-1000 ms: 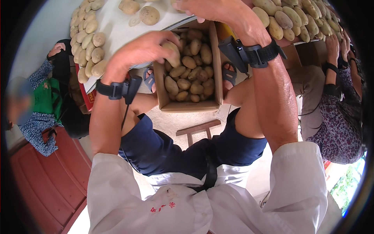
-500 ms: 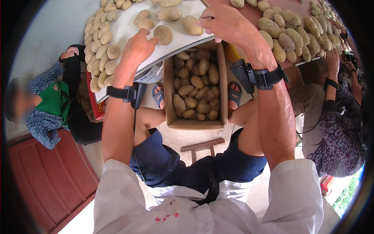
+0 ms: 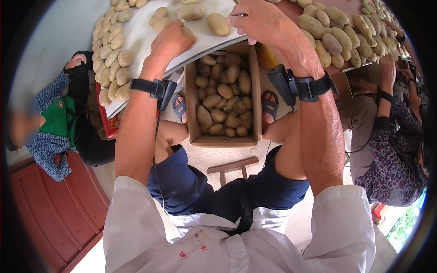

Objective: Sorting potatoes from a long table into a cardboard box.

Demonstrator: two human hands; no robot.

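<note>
Potatoes [image 3: 112,58] line the white surface [image 3: 144,42]; the left hand [image 3: 174,41] partly hides a potato [image 3: 187,32] (whether its fingers grip it, I cannot tell). More fill the box [image 3: 225,141]; right hand [image 3: 261,22], fingers loosely parted, nears another potato [image 3: 218,24]; a heap [image 3: 342,38] lies rightmost.

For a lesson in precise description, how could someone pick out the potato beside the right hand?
Find the white tabletop beyond the cardboard box. Near its right end, just left of the right hand, lies a tan potato. Of the tabletop's loose potatoes, it lies closest to that hand.
</note>
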